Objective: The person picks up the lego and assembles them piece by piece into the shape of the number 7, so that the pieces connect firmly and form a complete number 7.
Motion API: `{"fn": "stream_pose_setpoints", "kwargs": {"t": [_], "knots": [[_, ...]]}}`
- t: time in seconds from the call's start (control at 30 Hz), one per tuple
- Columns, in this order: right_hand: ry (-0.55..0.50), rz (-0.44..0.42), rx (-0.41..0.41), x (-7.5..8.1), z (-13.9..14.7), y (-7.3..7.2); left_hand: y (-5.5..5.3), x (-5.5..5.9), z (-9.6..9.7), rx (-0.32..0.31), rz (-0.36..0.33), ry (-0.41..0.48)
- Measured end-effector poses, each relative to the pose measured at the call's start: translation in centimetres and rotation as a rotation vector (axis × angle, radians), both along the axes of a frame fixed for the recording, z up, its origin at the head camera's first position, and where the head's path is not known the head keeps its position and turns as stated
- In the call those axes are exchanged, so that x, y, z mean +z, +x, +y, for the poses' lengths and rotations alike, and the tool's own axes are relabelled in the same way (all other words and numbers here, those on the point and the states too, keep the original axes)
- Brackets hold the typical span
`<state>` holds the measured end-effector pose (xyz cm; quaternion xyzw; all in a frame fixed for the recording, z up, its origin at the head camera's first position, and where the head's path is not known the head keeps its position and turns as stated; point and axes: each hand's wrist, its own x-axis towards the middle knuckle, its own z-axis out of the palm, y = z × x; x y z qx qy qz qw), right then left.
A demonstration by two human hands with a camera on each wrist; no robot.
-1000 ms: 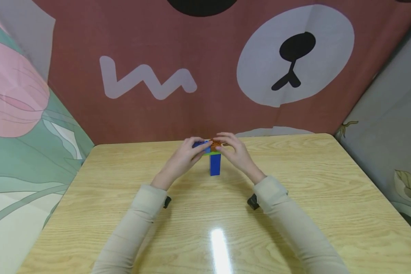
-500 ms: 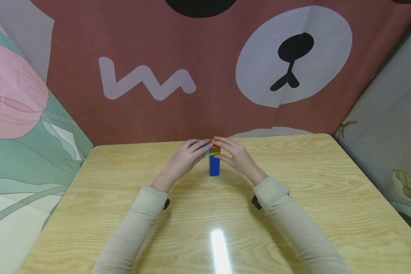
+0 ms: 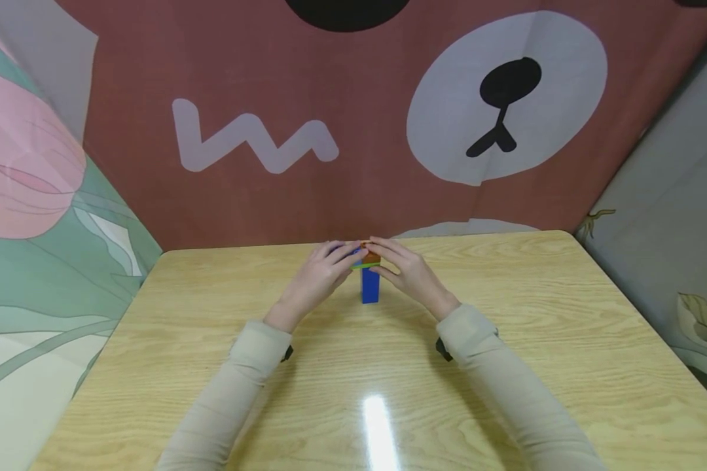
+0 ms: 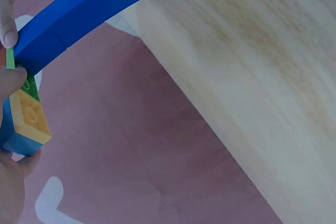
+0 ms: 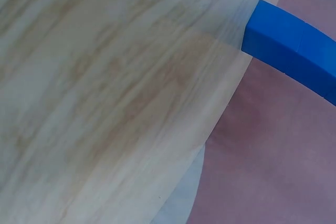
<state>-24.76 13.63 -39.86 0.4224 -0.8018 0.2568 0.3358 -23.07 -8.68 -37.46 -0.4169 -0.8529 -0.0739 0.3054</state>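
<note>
A toy-brick build stands upright on the table, on a blue brick column. Across its top lies a thin green plate bearing an orange brick and blue bricks. My left hand holds the top part from the left, fingers over the bricks and thumb low. From the right, my right hand pinches the orange brick and plate, fingertips on top and thumb near the plate's edge. In the left wrist view a yellow brick shows its hollow underside beside the column. The right wrist view shows only the column, no fingers.
The wood-grain table reaches back to a reddish-brown cloth with a printed cartoon face. Patterned cloth hangs at left and right. Dark wrist devices show under the cuffs.
My right hand has shifted slightly lower, its thumb moving down to the plate's edge. My left fingers now lie further over the top bricks. The column stays in place.
</note>
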Motion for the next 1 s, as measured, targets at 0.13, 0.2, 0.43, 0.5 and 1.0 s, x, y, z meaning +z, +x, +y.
{"fn": "stream_pose_setpoints", "kwargs": {"t": [0.13,0.2,0.43,0.5,1.0], "knots": [[0.012,0.025,-0.006,-0.1,0.1,0.0,0.0,-0.1,0.0,0.003,0.008,0.005],[0.019,0.034,-0.011,-0.1,0.1,0.0,0.0,-0.1,0.1,0.002,0.015,0.007],[0.031,0.043,-0.023,0.2,0.2,0.0,0.1,0.1,0.0,0.008,0.021,-0.008],[0.028,0.030,-0.013,0.3,0.2,0.0,0.2,0.2,0.0,0.015,0.009,-0.019],[-0.124,-0.357,0.009,1.1,0.2,0.2,-0.1,0.0,-2.2,0.083,-0.578,0.426]]}}
